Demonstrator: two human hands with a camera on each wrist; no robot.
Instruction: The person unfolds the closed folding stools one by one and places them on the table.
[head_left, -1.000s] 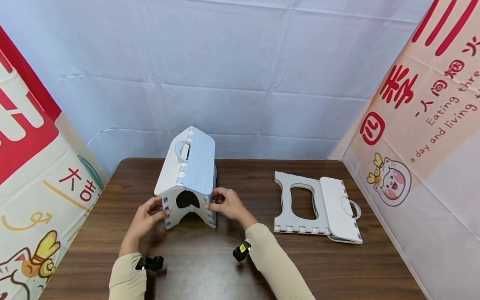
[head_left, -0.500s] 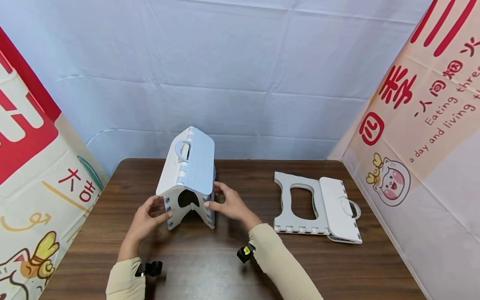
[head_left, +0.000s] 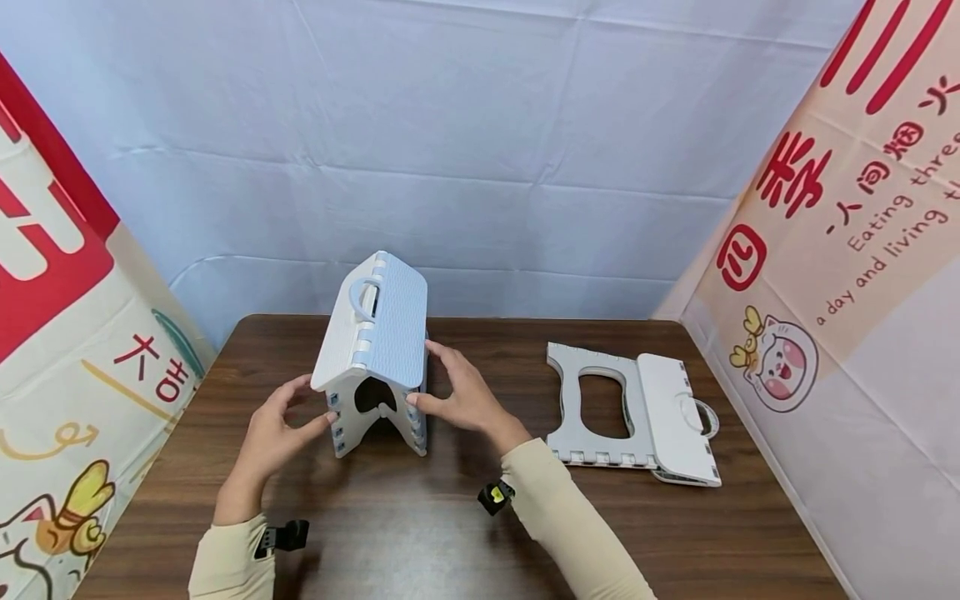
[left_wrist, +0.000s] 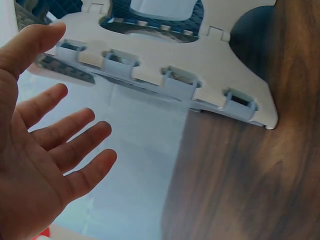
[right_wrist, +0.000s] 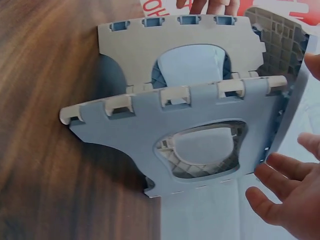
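Note:
A white and light-blue folding step stool (head_left: 395, 321) stands half unfolded on its legs, its two-part top peaked like a roof with a carry handle along the ridge. At its left side my left hand (head_left: 268, 435) is spread; in the left wrist view the thumb (left_wrist: 37, 42) overlaps the white end panel, contact unclear, while the other fingers stay apart from it. On the opposite side my right hand (head_left: 471, 400) has its fingers stretched along the blue leg, thumb by the front edge. The right wrist view shows these fingers (right_wrist: 282, 177) close beside the stool, not wrapped round it.
A second folding stool (head_left: 641, 417), white and grey, lies flat on the right of the dark wooden table (head_left: 405, 533), its handle facing right. Pale cloth (head_left: 450, 167) hangs behind the table, with printed banners (head_left: 817, 275) at both sides.
Both hands have loosened from the stool's sides. The left has drawn back leftward, and the right fingers have straightened. The stool has barely moved; its legs look slightly closer together.

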